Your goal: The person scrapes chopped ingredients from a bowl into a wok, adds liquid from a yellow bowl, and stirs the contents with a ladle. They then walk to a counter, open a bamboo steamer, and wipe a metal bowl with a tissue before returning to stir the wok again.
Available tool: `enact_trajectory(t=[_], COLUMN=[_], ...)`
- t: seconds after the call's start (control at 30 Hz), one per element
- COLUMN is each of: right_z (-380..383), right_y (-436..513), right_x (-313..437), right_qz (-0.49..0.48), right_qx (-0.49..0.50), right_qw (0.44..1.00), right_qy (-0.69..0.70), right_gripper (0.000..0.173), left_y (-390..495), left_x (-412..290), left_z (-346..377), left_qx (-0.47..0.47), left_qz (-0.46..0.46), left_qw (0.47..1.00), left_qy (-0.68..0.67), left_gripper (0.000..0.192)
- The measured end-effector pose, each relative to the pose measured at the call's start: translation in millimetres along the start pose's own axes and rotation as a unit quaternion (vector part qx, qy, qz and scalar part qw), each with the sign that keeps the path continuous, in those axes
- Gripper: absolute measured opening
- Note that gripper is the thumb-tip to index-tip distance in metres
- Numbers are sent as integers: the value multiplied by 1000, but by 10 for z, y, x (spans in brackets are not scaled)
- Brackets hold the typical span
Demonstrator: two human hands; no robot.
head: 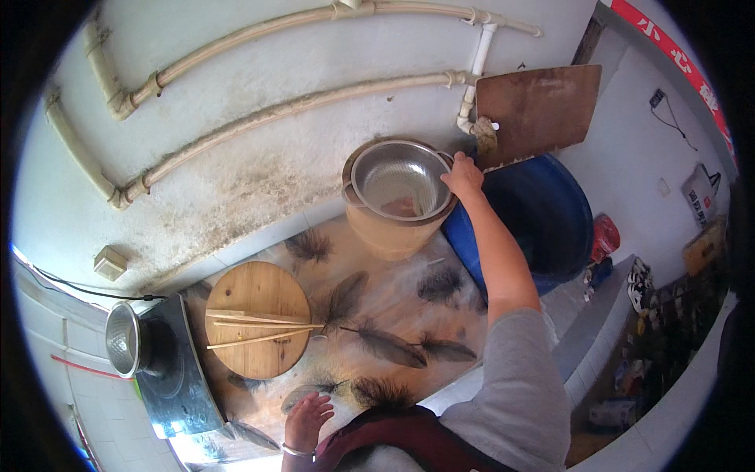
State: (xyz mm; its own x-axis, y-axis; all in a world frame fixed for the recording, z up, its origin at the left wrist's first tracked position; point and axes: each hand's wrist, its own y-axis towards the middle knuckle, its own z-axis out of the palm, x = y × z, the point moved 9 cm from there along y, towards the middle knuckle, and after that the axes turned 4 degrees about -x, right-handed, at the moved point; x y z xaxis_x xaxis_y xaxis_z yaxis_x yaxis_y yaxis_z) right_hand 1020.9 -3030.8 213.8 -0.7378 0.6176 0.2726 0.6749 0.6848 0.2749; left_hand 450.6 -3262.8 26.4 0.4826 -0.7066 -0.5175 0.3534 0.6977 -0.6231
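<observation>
My right hand (465, 176), arm stretched out, holds the right-hand handle of a perforated metal colander (377, 177). The colander sits in the mouth of a round wooden bucket (383, 236) by the wall; something pinkish shows at its bottom. My left hand (308, 420), with a bracelet at the wrist, is held near my body over the counter's front part, fingers apart and holding nothing. Farther left, a round wooden lid (259, 360) lies on the feather-patterned counter top (389, 312), with a pair of chopsticks (265, 337) across its wooden handle bar (253, 315).
An induction cooktop (183, 389) stands at the left with a metal bowl (122, 339) above it. Right of the bucket are a large blue plastic barrel (531, 218) and a brown board (537, 112) over part of it. Plastic pipes (283, 109) run along the wall.
</observation>
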Motion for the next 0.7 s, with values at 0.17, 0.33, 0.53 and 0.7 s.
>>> enact_trajectory(t=[0.17, 0.33, 0.53, 0.7], right_z=[153, -94, -483, -824], right_y=[191, 257, 264, 256], right_x=[-11, 75, 193, 80], right_qz=[7, -46, -73, -25], right_qx=[11, -108, -39, -41], right_qw=[999, 971, 922, 804], right_qy=[36, 209, 379, 593], right_gripper=[44, 45, 49, 48], left_y=[21, 25, 60, 115], left_x=[-51, -8, 55, 53], left_z=[175, 145, 203, 225], left_qx=[10, 3, 5, -37], left_qz=[15, 15, -3, -12], left_qw=[999, 1000, 1000, 999], left_qy=[26, 15, 19, 29], left_gripper=[30, 30, 28, 27])
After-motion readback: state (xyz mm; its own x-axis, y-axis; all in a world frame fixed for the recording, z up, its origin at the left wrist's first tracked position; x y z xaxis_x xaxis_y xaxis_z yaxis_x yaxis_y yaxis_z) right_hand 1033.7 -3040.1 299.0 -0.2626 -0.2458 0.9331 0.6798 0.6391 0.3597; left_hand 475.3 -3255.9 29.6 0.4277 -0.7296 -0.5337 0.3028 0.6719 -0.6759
